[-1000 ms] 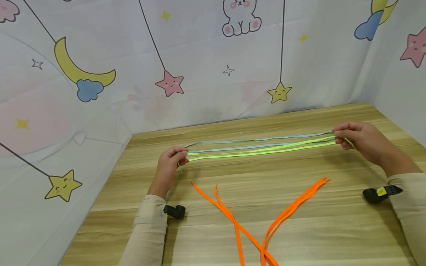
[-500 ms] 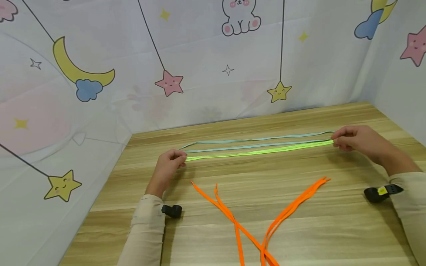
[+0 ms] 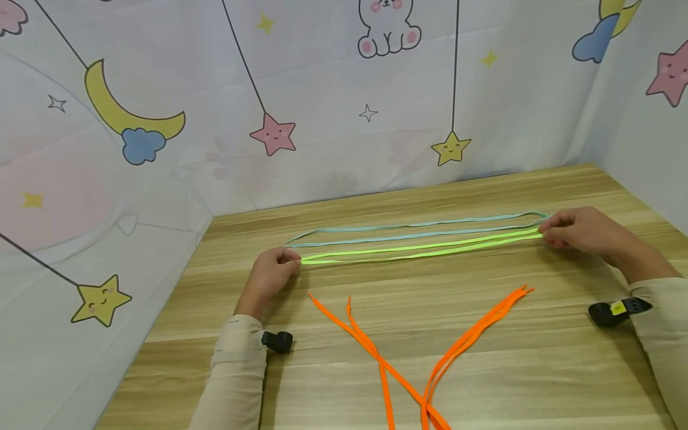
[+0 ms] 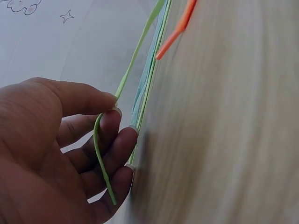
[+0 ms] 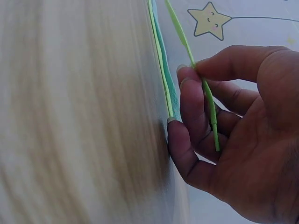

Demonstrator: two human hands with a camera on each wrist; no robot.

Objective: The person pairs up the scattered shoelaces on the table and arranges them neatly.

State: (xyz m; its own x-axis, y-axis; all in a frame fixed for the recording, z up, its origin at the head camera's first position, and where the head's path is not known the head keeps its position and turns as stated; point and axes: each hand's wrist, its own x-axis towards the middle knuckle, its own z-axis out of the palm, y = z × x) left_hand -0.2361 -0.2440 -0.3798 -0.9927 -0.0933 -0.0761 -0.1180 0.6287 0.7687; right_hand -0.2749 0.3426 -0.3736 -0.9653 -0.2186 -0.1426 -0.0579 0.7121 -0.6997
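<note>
A neon green shoelace (image 3: 430, 245) stretches in two strands between my hands. My left hand (image 3: 270, 276) pinches one strand between thumb and index finger; in the left wrist view the tip of the green lace (image 4: 103, 172) dangles below the pinch. My right hand (image 3: 586, 239) pinches its other end, and there the lace tip (image 5: 215, 133) hangs beside the palm. In the wrist views other fingertips rest near the second green strand at the table. Just behind lies a light blue shoelace (image 3: 408, 226) as a long flat loop, its right end near my right fingers.
An orange shoelace (image 3: 400, 379) lies crossed on the wooden table (image 3: 564, 358) nearer the front, running out of the bottom edge. A patterned white curtain (image 3: 333, 89) rises behind the table. Each sleeve carries a small black camera (image 3: 278, 341).
Both hands have lowered and come slightly forward with the green lace. The light blue lace has left the fingers and lies on the table; the green strands now stand apart.
</note>
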